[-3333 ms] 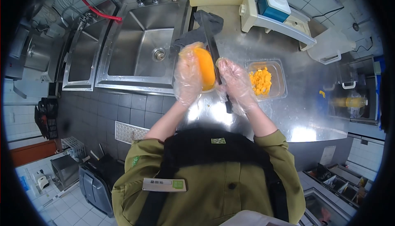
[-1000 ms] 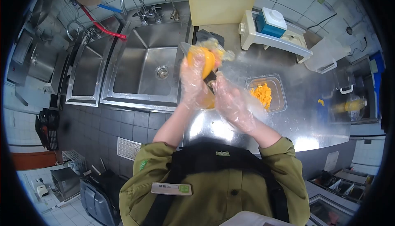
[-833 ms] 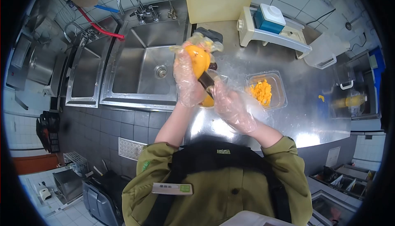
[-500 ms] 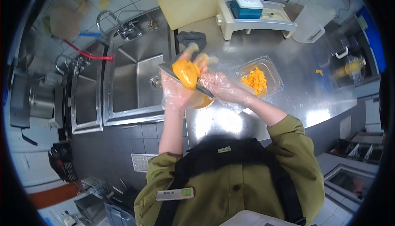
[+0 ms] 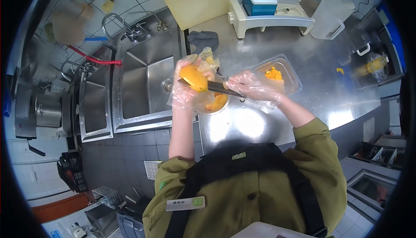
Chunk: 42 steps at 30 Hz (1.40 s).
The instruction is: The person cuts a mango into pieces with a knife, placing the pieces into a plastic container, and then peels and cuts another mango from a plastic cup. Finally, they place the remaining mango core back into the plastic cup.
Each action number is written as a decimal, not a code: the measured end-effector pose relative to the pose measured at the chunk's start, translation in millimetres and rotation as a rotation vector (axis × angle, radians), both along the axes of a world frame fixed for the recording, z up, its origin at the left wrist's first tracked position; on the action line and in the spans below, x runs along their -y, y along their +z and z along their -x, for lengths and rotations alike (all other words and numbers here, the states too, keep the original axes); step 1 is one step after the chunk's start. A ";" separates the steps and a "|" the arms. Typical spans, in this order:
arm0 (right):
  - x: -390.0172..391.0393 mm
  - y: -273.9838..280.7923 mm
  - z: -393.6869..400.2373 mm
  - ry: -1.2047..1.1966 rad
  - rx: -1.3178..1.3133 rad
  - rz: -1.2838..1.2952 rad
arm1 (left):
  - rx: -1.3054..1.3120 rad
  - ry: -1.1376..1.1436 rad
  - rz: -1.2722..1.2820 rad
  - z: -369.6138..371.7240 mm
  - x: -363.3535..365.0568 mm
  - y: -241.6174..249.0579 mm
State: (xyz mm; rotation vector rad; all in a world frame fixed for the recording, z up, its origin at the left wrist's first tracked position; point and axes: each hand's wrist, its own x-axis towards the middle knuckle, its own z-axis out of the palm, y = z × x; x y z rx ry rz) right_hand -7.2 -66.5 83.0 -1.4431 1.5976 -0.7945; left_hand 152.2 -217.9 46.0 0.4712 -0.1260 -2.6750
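A yellow peeled mango (image 5: pixel 193 77) lies in my left hand (image 5: pixel 181 93), its gloved fingers wrapped around it above the counter's left edge. My right hand (image 5: pixel 251 85), also in a clear plastic glove, grips a knife (image 5: pixel 221 89). The blade points left and its tip end lies against the mango's near side. Below the blade, a round bowl (image 5: pixel 212 112) holds orange mango pieces, partly hidden by my left hand and the knife. Behind my right hand is a clear rectangular container (image 5: pixel 295 78) with cut mango (image 5: pixel 273 73) in it.
Left of my hands is a steel sink (image 5: pixel 147 116) with taps (image 5: pixel 138 33). A grey cloth (image 5: pixel 203 40), a cream cutting board (image 5: pixel 195 2), a white slicer-like frame (image 5: pixel 271 26) with a teal box (image 5: pixel 260 7), and a plastic jug (image 5: pixel 329 19) stand at the back.
My right hand has moved right, away from my left hand, and the knife blade now shows across the mango's near side. The mango has turned slightly in my left hand.
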 end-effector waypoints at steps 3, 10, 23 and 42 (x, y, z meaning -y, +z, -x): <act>1.3 0.5 -1.0 0.012 -0.050 -0.002 | 0.051 -0.001 -0.026 11.4 -10.6 2.0; -10.4 -5.5 1.1 0.060 0.061 0.099 | -0.124 -0.089 -0.116 6.4 -2.0 0.8; 12.8 20.9 -40.8 -0.276 0.345 0.254 | 0.055 0.228 0.369 15.3 -51.0 34.2; -2.0 14.5 -32.4 -0.442 0.747 0.038 | -0.038 0.306 0.385 23.0 -88.4 32.2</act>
